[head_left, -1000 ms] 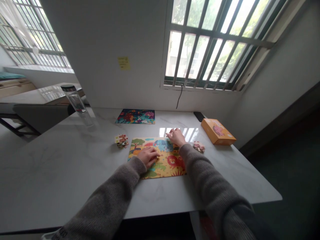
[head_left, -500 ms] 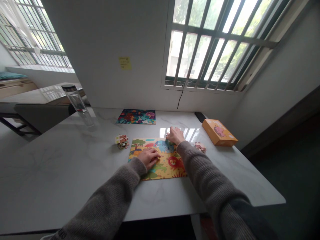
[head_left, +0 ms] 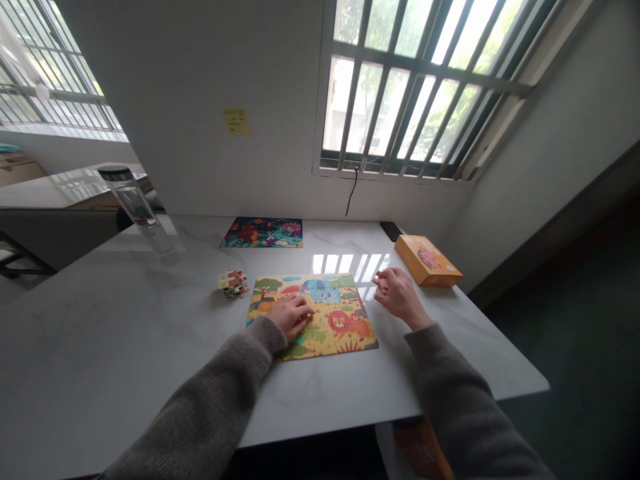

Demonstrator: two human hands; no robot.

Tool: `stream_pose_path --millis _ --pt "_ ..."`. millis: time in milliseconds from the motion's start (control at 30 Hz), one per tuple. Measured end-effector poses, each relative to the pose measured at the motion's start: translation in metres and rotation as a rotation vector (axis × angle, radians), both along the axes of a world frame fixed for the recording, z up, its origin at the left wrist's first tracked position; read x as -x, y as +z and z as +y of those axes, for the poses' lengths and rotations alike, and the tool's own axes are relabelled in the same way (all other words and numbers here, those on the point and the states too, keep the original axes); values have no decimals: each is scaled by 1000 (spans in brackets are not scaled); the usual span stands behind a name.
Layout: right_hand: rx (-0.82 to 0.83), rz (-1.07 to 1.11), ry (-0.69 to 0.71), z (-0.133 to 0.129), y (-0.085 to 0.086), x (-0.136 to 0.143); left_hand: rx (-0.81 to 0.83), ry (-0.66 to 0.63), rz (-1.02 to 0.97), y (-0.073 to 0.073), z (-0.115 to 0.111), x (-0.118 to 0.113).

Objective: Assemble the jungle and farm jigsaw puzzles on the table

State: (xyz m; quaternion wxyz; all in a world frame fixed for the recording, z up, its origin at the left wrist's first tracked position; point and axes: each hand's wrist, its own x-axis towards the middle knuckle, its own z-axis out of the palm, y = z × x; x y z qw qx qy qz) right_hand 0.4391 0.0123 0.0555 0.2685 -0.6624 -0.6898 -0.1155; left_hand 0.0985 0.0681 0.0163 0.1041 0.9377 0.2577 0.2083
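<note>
An animal jigsaw puzzle [head_left: 345, 320] with lions and a blue elephant lies in its flat frame on the table. My left hand [head_left: 291, 316] rests on the puzzle's left half, fingers stretched out and loosely together. Right of the puzzle, my right hand [head_left: 397, 293] has its fingers curled around small puzzle pieces [head_left: 379, 279]; the hand hides most of them. A stack of puzzle pieces [head_left: 233, 283] sits left of the puzzle.
A dark finished-looking puzzle [head_left: 264, 233] lies at the back near the wall. An orange box [head_left: 429, 260] and a black phone [head_left: 391, 231] are at the back right. A glass bottle [head_left: 133, 200] stands back left on the marbled table [head_left: 150, 347].
My right hand has left the puzzle's top edge and moved right, to where loose pieces lay. My left hand keeps its place on the puzzle. The view has shifted slightly.
</note>
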Motion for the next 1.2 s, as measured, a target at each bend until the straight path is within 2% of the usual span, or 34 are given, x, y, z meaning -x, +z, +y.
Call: stream_pose_path --millis 133,333,400,467,567,700,767,867,1033,1200 --pt "59 -27 -49 -3 -13 -26 13 0 -1 1 -1 0" --pt "146 -72 -109 -7 -24 -30 2 2 22 4 -6 1" --pt "134 -72 -111 -9 -23 -29 -13 65 61 5 -13 7" --pt "80 -69 -83 -13 -20 -24 -25 193 90 6 -23 19" --pt "8 -42 51 -23 -18 2 -36 395 90 3 -43 45" --pt "143 -5 386 -47 -22 61 -45 599 159 -10 -66 82" --pt "265 -11 491 -59 -25 86 -14 601 197 -17 -70 94" --pt "349 -26 531 -68 -26 104 10 523 179 -26 -66 100" --pt "337 -28 506 -63 -24 99 20 453 126 -31 -52 89" --pt "323 -37 478 -60 -26 91 11 417 122 -28 -43 72"
